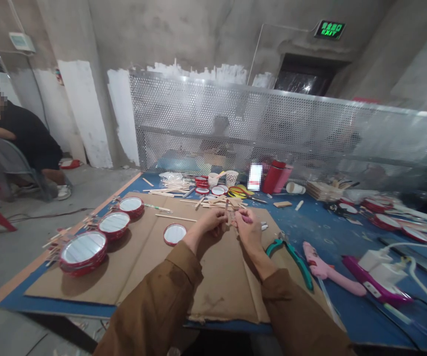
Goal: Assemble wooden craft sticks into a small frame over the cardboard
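Note:
Above the cardboard sheet (232, 291), my left hand (211, 222) pinches a thin wooden stick (227, 209) that points upward. Close beside it, my right hand (249, 228) is closed, fingers bent toward the stick's lower end. A small piece shows between the two hands, too blurred to name, and my fingers hide what the right hand grips. A round red-rimmed disc with a white face (175, 234) lies left of my left forearm. Loose wooden sticks (217, 202) lie just beyond my hands. Teal-handled pliers (295, 257) rest right of my right wrist.
Red drum-like pieces (83, 249) stand in a row at left. A pink glue gun (324, 269) and a purple power strip (374, 282) with cables lie at right. Behind are paper cups (232, 178), a phone (255, 177), a red bottle (273, 178) and a perforated metal screen (184, 113).

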Action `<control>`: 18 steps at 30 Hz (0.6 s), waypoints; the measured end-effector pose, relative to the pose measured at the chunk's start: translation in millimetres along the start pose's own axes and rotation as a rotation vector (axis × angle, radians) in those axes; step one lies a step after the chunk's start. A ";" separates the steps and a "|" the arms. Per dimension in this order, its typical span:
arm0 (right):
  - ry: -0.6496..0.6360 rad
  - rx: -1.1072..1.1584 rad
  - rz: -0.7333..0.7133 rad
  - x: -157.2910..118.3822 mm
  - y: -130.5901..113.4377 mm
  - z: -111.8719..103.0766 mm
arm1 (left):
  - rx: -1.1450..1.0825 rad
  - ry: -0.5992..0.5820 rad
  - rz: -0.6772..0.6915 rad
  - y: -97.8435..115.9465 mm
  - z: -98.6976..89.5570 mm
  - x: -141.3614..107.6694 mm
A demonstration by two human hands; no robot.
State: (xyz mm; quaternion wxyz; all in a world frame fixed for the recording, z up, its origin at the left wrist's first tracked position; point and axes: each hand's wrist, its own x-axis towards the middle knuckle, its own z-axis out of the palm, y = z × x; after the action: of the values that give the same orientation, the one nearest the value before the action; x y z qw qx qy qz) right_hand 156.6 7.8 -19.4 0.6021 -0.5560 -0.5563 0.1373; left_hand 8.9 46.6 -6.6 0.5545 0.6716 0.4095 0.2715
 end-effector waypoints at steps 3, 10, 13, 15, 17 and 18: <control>0.033 0.031 -0.021 1.4 0.9 0.6 | -0.018 -0.016 0.001 -1.4 0.7 1.3; 0.040 0.051 -0.047 2.9 -4.4 0.2 | 0.011 -0.024 0.007 -1.3 1.6 1.0; 0.035 0.095 -0.040 3.5 -5.3 0.0 | 0.055 -0.002 0.007 -0.3 2.0 -1.1; 0.037 0.112 -0.018 4.2 -5.2 0.2 | 0.058 0.008 -0.003 0.3 1.5 -2.5; 0.058 0.119 0.008 5.1 -4.9 0.6 | 0.021 0.010 -0.017 1.1 0.1 -3.9; 0.075 0.122 0.017 5.6 -4.9 0.8 | -0.009 0.007 -0.022 1.6 -1.0 -4.6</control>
State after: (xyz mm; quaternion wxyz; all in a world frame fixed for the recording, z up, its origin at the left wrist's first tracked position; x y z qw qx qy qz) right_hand 155.6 10.9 -12.6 0.6542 -0.5275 -0.5193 0.1552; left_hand 6.0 43.1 -4.4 0.5592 0.6636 0.4176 0.2694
